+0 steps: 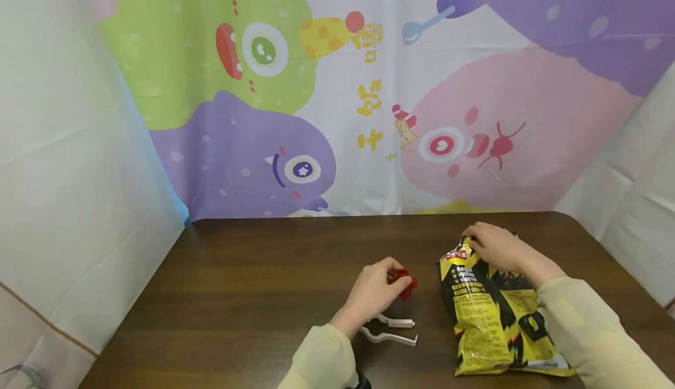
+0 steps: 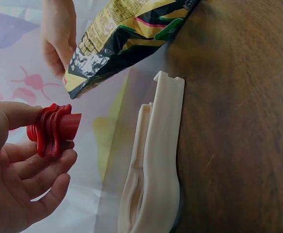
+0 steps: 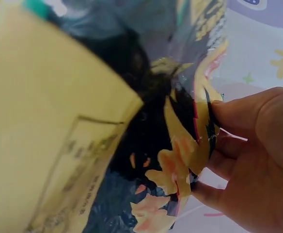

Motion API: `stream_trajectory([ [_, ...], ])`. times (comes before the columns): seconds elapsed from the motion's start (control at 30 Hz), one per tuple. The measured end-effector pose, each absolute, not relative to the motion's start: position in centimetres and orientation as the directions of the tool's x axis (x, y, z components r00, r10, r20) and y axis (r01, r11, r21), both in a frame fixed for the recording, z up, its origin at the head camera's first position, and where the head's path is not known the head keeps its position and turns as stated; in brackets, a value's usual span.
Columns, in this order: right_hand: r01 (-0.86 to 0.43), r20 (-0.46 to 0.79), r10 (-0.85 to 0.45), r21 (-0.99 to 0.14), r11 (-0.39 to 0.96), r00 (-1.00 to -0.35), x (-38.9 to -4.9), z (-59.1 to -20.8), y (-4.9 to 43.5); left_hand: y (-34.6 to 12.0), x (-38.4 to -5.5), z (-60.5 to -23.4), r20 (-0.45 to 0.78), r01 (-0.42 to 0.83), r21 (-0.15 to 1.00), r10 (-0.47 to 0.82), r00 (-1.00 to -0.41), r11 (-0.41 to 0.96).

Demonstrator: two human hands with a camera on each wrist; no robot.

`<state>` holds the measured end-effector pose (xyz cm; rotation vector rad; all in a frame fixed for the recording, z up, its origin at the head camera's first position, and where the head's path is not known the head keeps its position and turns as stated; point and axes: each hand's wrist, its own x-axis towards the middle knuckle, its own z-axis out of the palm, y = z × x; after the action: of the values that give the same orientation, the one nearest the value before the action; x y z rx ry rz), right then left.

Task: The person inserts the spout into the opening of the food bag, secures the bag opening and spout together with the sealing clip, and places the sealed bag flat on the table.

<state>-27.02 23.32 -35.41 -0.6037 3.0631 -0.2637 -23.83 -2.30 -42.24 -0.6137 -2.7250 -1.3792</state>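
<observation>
Between thumb and fingers, my left hand [image 1: 371,289] pinches a small red plastic spout-like cap [image 2: 54,130] with a wavy ridged collar. The hand is above the table, left of a yellow and black snack bag [image 1: 480,330]. My right hand [image 1: 503,249] grips that bag by its upper edge; in the right wrist view the thumb and fingers [image 3: 236,114] pinch the crinkled film. The bag stands partly tilted on the table, its lower right covered by the sleeve. A white plastic bag clip [image 1: 390,337] lies spread open below the left hand, one end hidden by the wrist.
The dark wooden table [image 1: 237,307] reaches back to a hanging cloth [image 1: 337,184] printed with cartoon monsters. Pale cloth walls [image 1: 79,143] stand on both sides.
</observation>
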Motion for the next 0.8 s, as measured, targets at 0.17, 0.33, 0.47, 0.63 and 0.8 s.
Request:
stream_trajectory([
  [0.17,-0.376,0.016,-0.381,-0.202,0.905,-0.925,-26.6,-34.9,23.0,-2.2,-24.0,-42.3,0.2,0.354,0.765,0.323,-0.925,0.539],
  [0.33,-0.375,-0.002,-0.387,-0.239,0.896,-0.922,-26.1,-34.7,22.5,-2.0,-23.8,-42.2,0.189,0.348,0.773,0.331,-0.925,0.531],
  [0.47,-0.392,0.019,-0.399,-0.228,0.891,-0.917,-25.5,-34.6,22.2,-1.9,-23.7,-42.0,0.19,0.347,0.774,0.329,-0.925,0.53],
  [0.63,-0.417,0.057,-0.414,-0.202,0.886,-0.908,-24.8,-34.4,21.7,-1.9,-23.7,-41.9,0.195,0.348,0.767,0.321,-0.927,0.539],
  [0.8,-0.428,0.07,-0.423,-0.204,0.88,-0.903,-24.3,-34.4,21.2,-2.0,-23.7,-42.0,0.197,0.347,0.771,0.318,-0.927,0.533],
])
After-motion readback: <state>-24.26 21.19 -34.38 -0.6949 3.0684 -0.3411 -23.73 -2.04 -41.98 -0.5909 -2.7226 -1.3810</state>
